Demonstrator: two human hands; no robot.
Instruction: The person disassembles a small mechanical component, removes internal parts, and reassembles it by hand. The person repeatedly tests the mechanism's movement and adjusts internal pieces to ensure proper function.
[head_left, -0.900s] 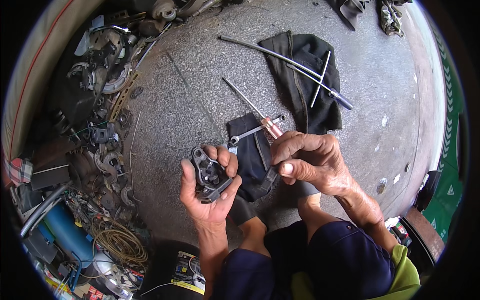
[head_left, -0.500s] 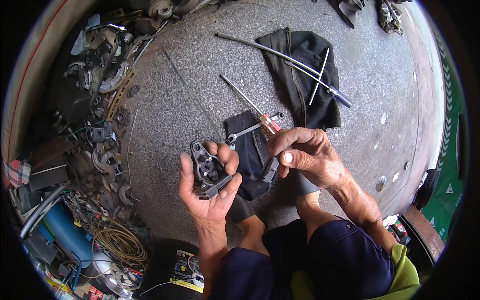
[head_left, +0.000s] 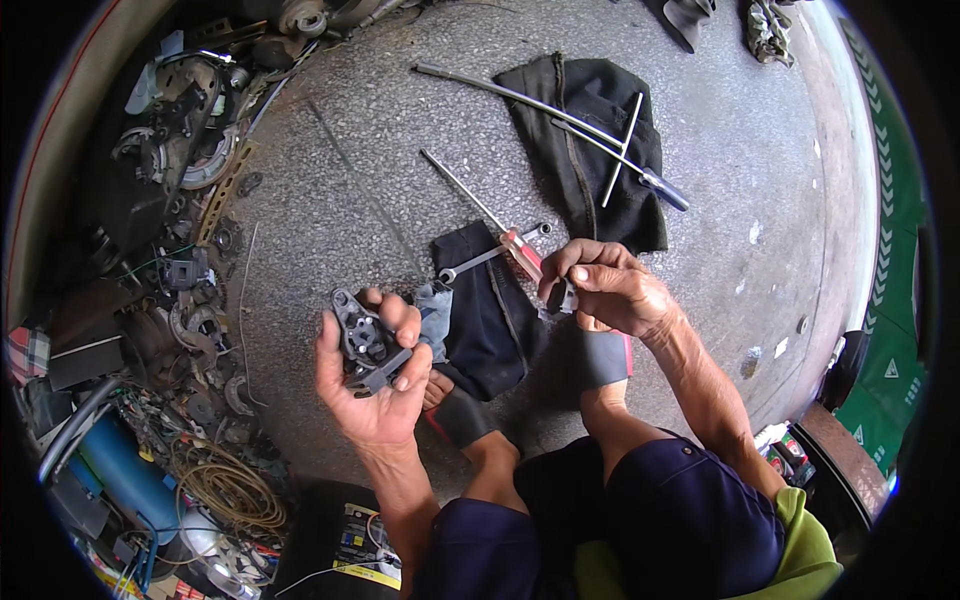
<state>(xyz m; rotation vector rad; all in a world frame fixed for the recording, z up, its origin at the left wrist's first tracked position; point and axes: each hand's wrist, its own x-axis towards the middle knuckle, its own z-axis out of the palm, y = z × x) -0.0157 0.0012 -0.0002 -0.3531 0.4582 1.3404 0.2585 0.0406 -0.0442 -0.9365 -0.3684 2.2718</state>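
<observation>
My left hand cradles a dark metal brake caliper, palm up, with its fingers curled round the edges. Bolts or pins show in the caliper's open face. To the right, my right hand pinches a small dark brake pad between thumb and fingers, which partly cover it. The two parts are apart from each other. Beneath and between the hands lie a black cloth and a blue-grey rag. A red-handled screwdriver crosses a combination wrench at the cloth's far end.
Farther off, a T-handle wrench and a blue-handled screwdriver rest on another black cloth. Piled metal parts, a coiled hose and a blue cylinder crowd the left side. My feet are on the speckled floor.
The hands have drawn apart, my left one moving left with the caliper. The brake pad has been turned in my right fingers and shows less. The whole view has shifted slightly.
</observation>
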